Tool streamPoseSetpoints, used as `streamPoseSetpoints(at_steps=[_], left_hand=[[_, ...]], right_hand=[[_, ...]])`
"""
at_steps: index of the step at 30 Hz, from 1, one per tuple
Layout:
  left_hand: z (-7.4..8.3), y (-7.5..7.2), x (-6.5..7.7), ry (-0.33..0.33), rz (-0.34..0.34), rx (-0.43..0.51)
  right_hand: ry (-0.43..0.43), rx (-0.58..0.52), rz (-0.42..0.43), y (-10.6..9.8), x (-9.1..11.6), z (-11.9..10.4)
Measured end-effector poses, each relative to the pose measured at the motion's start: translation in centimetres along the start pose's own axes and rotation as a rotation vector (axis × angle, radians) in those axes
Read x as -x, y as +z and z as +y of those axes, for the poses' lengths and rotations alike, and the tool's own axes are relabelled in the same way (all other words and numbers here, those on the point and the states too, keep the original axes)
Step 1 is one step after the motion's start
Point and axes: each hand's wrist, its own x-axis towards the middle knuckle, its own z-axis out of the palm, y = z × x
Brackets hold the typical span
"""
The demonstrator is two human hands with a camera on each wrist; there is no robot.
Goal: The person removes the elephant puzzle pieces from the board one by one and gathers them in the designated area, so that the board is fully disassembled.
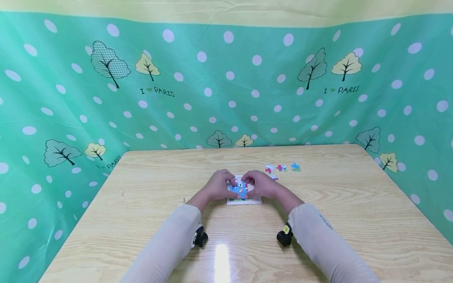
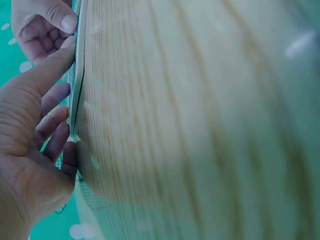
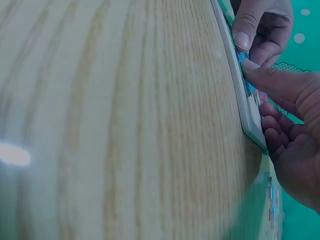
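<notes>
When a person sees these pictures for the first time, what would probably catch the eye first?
Probably the green polka-dot cloth with printed trees, hanging behind the wooden table. Next, near the middle of the table, the left hand and right hand are close together over a white-edged jigsaw puzzle tray. Loose jigsaw pieces lie just beyond the right hand.

Sleeved, the left forearm and right forearm angle inward, converging toward the left hand and right hand, which face each other. The left thumb and right thumb extend, tips close together; the remaining fingers bend loosely beneath them.
</notes>
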Motion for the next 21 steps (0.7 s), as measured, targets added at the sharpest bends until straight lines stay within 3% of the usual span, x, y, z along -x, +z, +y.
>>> streamPoseSetpoints(at_steps=[8,21], left_hand=[[-0.05,0.0,0.0,-0.008,0.002,0.004],[-0.14,0.06,0.07,0.007,-0.002,-0.029]], right_hand=[[-0.054,-0.096,0.014,-0.2,0.48,0.23],[-0.045,-0.26,0.12,-0.19,1.0,0.97]])
